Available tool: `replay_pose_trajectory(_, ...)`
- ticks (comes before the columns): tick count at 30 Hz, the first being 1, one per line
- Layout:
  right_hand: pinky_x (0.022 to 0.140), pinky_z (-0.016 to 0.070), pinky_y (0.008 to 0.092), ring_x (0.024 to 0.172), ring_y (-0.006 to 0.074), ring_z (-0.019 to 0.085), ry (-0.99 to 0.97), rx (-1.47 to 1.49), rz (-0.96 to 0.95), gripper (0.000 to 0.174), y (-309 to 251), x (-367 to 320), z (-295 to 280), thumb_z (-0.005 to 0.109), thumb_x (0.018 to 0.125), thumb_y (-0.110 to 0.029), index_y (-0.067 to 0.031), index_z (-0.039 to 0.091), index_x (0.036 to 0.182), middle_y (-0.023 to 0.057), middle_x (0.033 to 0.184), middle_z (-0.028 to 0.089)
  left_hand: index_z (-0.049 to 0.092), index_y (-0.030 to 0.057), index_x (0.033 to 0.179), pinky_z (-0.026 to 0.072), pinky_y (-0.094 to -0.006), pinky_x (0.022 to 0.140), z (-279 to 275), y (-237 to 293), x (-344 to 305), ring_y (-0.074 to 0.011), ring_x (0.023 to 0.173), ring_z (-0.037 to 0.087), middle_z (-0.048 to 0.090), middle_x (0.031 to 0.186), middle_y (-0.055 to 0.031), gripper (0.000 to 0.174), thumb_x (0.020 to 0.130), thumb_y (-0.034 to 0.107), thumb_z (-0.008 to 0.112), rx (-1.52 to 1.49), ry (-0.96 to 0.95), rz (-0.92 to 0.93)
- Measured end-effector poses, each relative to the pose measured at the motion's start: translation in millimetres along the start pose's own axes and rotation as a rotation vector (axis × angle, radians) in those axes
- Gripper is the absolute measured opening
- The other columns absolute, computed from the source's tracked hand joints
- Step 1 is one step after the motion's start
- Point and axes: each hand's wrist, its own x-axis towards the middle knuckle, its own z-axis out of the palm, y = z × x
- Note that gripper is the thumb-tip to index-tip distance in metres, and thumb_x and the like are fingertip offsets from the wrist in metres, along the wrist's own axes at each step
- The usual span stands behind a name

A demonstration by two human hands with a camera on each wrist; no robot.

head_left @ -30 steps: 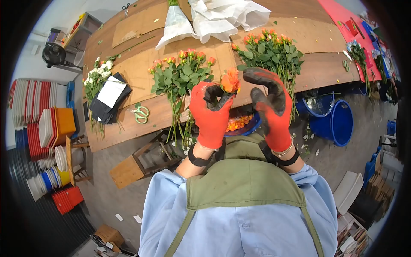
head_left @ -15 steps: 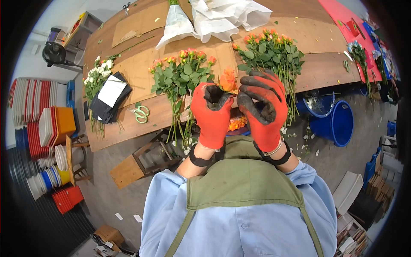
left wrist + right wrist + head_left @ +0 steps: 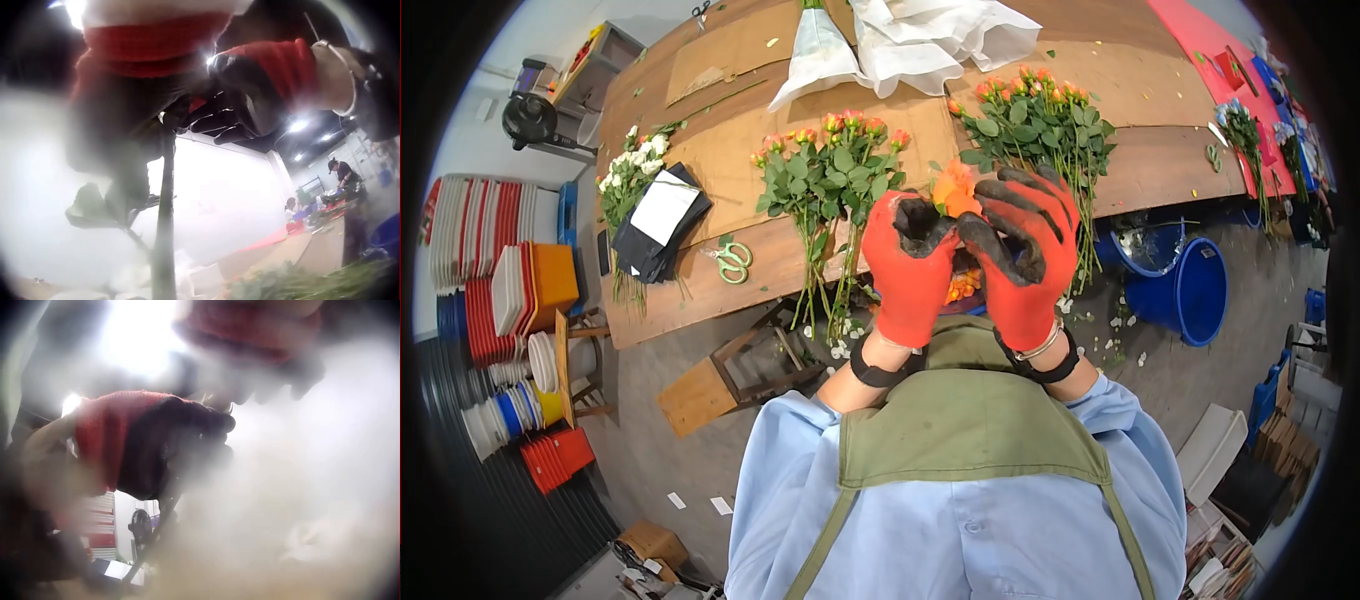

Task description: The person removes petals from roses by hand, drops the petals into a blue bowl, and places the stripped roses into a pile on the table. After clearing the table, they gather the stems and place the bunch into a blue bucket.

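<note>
My gloved left hand [image 3: 910, 262] grips an orange rose [image 3: 953, 188] just below its bloom, with thumb and fingers curled round the stem. In the left wrist view the green stem [image 3: 164, 231] hangs down from that hand with a leaf [image 3: 94, 206] on it. Close against the bloom's right side is my gloved right hand [image 3: 1025, 255], its fingers loosely bent and spread, a gap showing between thumb and fingers. The left wrist view has the right hand [image 3: 262, 87] near the stem top. Below the hands, orange petals [image 3: 965, 285] lie partly hidden.
Orange rose bunches lie left [image 3: 830, 175] and right [image 3: 1040, 120] on the wooden table [image 3: 700, 315]. Green scissors [image 3: 733, 262], dark sheets [image 3: 645, 258] and white roses [image 3: 635, 165] are farther left. White wrapping [image 3: 930, 45] is at the back; a blue bucket [image 3: 1200, 290] stands right.
My right hand has come in from the right to the bloom, its fingers bending from a wide spread. The left hand still holds the rose and has shifted slightly right.
</note>
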Motion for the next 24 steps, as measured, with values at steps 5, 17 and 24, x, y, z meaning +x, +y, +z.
replay_pose_trajectory(5,0.1,0.0418,0.0486,0.106,0.0296,0.061,0.011,0.03,-0.091,0.03,4.3,-4.8,-1.8,0.083,0.068,-0.009,-0.0084,0.068,0.094,0.0045,0.104,0.068,0.058,0.0001,0.103,0.0477,-0.0332,0.08,6.0,-12.4,-7.4,-0.0227,0.086,0.058,0.06,0.095,-0.0108,0.043,0.066,0.0,0.078,-0.164,-0.016,-0.108)
replay_pose_trajectory(17,0.1,0.0431,0.0475,0.108,0.0318,0.061,-0.058,0.481,-0.091,0.023,16.2,4.6,-21.8,0.072,0.081,-0.014,-0.0009,0.067,0.099,0.0129,0.107,0.068,0.057,-0.0011,0.108,0.0479,-0.0308,0.083,-2.9,-5.5,2.7,-0.0172,0.088,0.059,0.059,0.098,-0.0089,0.043,0.07,-0.005,0.075,-0.175,-0.006,-0.065)
replay_pose_trajectory(24,0.107,0.0378,0.0406,0.129,0.0253,0.047,-0.401,0.677,0.435,0.065,24.4,-14.9,-2.8,0.069,0.083,-0.009,0.0002,0.041,0.141,0.0162,0.137,0.052,0.058,0.0014,0.112,0.047,-0.0282,0.086,-23.9,42.9,32.7,-0.0139,0.093,0.059,0.06,0.101,-0.0054,0.037,0.077,-0.004,0.071,-0.404,0.163,-0.037)
